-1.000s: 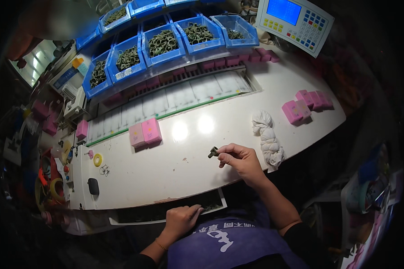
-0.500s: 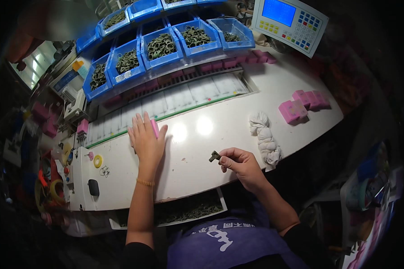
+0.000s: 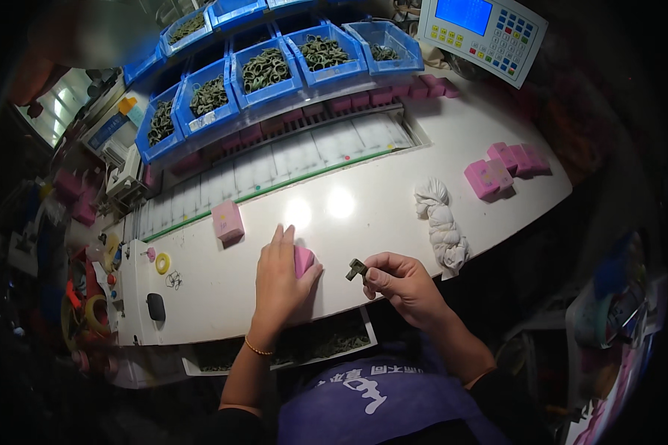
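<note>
My left hand (image 3: 280, 276) is wrapped round a pink block (image 3: 303, 261) standing on the white tabletop (image 3: 364, 222), thumb on its right side and fingers over the far left. Between thumb and fingertips of my right hand (image 3: 402, 283), a small dark green ring (image 3: 357, 268) with a squarish top is pinched just above the table. A second pink block (image 3: 228, 222) stands apart, beyond my left hand to the left, near the green edge of the long inset panel (image 3: 274, 165).
Blue bins (image 3: 265, 73) full of dark green rings line the back. At right lie a twisted white cloth (image 3: 441, 226) and several pink blocks (image 3: 490, 178). A keypad display (image 3: 482, 33) stands at back right. An open drawer (image 3: 360, 343) with dark pieces juts below the table edge.
My left hand has come nearer and to the right with a pink block, uncovering another pink block behind it. The right hand still holds the ring, almost in the same place.
</note>
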Available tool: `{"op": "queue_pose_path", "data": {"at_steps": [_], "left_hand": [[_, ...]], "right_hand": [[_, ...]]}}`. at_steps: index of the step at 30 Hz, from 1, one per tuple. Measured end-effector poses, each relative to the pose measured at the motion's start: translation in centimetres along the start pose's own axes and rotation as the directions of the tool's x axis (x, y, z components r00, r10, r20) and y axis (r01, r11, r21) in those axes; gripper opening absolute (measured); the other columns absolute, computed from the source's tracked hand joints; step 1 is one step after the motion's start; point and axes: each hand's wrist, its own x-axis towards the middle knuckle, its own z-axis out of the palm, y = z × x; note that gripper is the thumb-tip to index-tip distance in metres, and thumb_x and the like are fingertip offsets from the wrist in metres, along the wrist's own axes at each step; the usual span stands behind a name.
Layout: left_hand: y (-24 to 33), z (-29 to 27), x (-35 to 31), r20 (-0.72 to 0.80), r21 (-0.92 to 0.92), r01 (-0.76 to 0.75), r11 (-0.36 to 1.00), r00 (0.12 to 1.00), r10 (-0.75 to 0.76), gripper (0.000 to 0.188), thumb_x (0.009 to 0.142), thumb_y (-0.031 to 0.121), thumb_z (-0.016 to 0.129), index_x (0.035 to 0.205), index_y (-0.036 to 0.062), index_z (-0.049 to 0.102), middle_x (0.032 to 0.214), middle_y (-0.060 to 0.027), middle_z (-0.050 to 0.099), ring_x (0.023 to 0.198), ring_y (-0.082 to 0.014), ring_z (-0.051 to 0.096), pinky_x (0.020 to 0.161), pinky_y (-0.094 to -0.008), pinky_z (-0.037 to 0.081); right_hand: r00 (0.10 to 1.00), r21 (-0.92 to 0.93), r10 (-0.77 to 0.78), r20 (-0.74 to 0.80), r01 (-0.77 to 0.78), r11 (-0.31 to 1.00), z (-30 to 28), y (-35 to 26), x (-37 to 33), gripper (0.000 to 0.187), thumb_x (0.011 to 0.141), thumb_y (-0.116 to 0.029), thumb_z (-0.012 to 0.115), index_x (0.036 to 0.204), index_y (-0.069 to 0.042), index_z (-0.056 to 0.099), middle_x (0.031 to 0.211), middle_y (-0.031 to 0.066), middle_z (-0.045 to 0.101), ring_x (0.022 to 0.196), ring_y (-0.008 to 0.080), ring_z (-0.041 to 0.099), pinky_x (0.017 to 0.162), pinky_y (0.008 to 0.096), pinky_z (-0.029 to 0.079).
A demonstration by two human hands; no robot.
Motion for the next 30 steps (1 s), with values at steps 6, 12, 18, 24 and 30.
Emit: {"op": "queue_pose_path", "data": {"at_steps": [6, 12, 18, 24, 30], "left_hand": [[0.4, -1.3, -0.5, -0.010, -0.129, 0.155, 0.980, 0.988, -0.157, 0.057, 0.072, 0.026, 0.086, 0.118, 0.0021, 0.065, 0.109, -0.0147, 0.068, 0.096, -0.0287, 0.062, 0.090, -0.0371, 0.048], [0.7, -1.4, -1.5, -0.133, -0.582, 0.055, 0.811, 0.978, -0.162, 0.057, 0.072, 0.018, 0.088, 0.121, 0.0041, 0.063, 0.112, -0.0101, 0.069, 0.103, -0.0201, 0.064, 0.085, -0.0323, 0.047], [1.4, -0.3, -2.7, -0.176, -0.530, 0.007, 0.848, 0.977, -0.118, 0.068, 0.068, 0.013, 0.091, 0.127, 0.0013, 0.058, 0.117, -0.0128, 0.065, 0.107, -0.0208, 0.062, 0.086, -0.0317, 0.047], [1.5, 0.5, -3.2, -0.114, -0.412, 0.124, 0.903, 0.976, -0.186, 0.059, 0.067, 0.022, 0.090, 0.117, 0.0060, 0.064, 0.099, -0.0087, 0.064, 0.091, -0.0268, 0.059, 0.080, -0.0374, 0.050], [0.7, 2.0, -3.5, -0.012, -0.569, 0.153, 0.808, 0.981, -0.194, 0.054, 0.070, 0.016, 0.086, 0.117, 0.0040, 0.063, 0.101, -0.0129, 0.066, 0.090, -0.0290, 0.066, 0.080, -0.0378, 0.054]], "right_hand": [[0.999, -0.080, -0.017, -0.042, 0.013, 0.997, 0.1, 0.5, -0.3, 0.019, 0.094, -0.009, 0.070, 0.108, 0.002, 0.067, 0.092, 0.0050, 0.068, 0.080, 0.0122, 0.059, 0.075, 0.0261, 0.048], [0.995, -0.173, -0.050, -0.091, 0.034, 0.984, 0.0, 0.9, -0.1, 0.016, 0.093, -0.007, 0.071, 0.105, 0.002, 0.069, 0.092, 0.0041, 0.068, 0.080, 0.0103, 0.059, 0.074, 0.0246, 0.048], [0.845, -0.804, -0.493, -0.206, 0.141, 0.578, -3.7, 1.6, 3.0, 0.011, 0.088, -0.006, 0.073, 0.099, -0.004, 0.074, 0.087, 0.0064, 0.068, 0.079, 0.0147, 0.062, 0.073, 0.0290, 0.048], [0.699, -0.983, -0.695, 0.169, 0.172, -0.066, -3.8, 1.1, 3.7, 0.025, 0.087, -0.009, 0.073, 0.111, -0.003, 0.068, 0.099, 0.0135, 0.066, 0.095, 0.0313, 0.061, 0.085, 0.0379, 0.050], [0.847, -0.857, -0.383, 0.369, 0.470, 0.211, 1.7, 4.8, 3.9, 0.063, 0.091, -0.022, 0.070, 0.143, 0.003, 0.045, 0.124, 0.0216, 0.058, 0.109, 0.0371, 0.055, 0.096, 0.0430, 0.046]]}}
